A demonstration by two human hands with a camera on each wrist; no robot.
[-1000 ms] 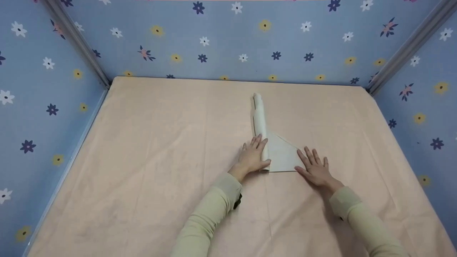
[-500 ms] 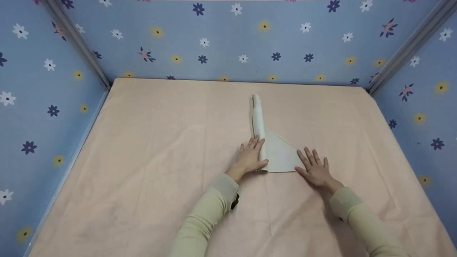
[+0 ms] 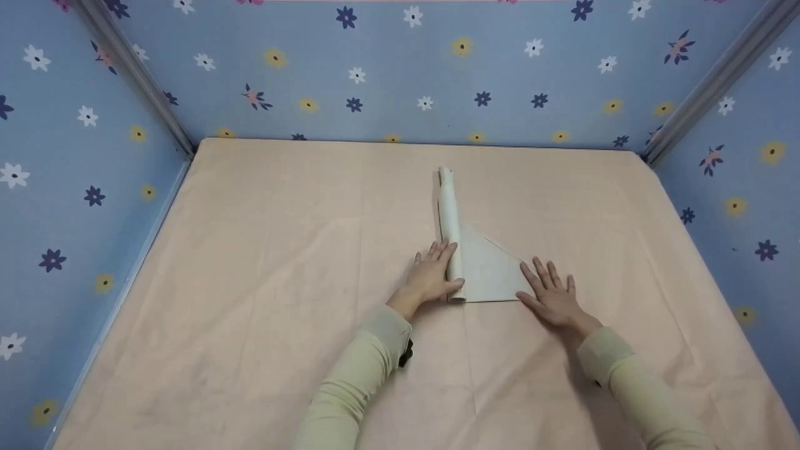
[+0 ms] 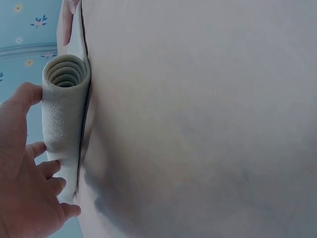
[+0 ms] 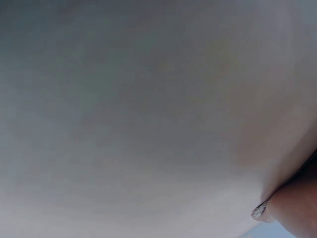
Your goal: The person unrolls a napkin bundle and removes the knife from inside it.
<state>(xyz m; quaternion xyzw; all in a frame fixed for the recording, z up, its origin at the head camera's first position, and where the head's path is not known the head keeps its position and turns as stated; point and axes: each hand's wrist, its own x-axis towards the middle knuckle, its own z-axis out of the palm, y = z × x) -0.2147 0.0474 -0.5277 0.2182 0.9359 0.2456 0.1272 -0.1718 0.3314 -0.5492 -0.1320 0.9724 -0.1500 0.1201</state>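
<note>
A pale green-white mat (image 3: 494,270) lies partly rolled on the pink-beige cloth. Its roll (image 3: 448,212) points away from me, and a flat flap with a slanting far edge extends to the right. The left hand (image 3: 427,279) rests on the near half of the roll, fingers spread and thumb at the near end. Seen from the left wrist, the coiled end (image 4: 67,72) shows several layers, with the thumb and fingers against the roll. At the flap's right edge the right hand (image 3: 555,300) presses flat with fingers spread. Only its thumb (image 5: 292,213) shows in the right wrist view.
The pink-beige cloth (image 3: 262,300) covers the whole work surface, with light creases. Blue panels with printed flowers (image 3: 400,69) enclose the back and both sides. Grey posts (image 3: 134,75) stand at the back corners.
The left hand has shifted slightly left together with the roll, and more of the flat mat shows between roll and right hand. The right hand has stayed in place.
</note>
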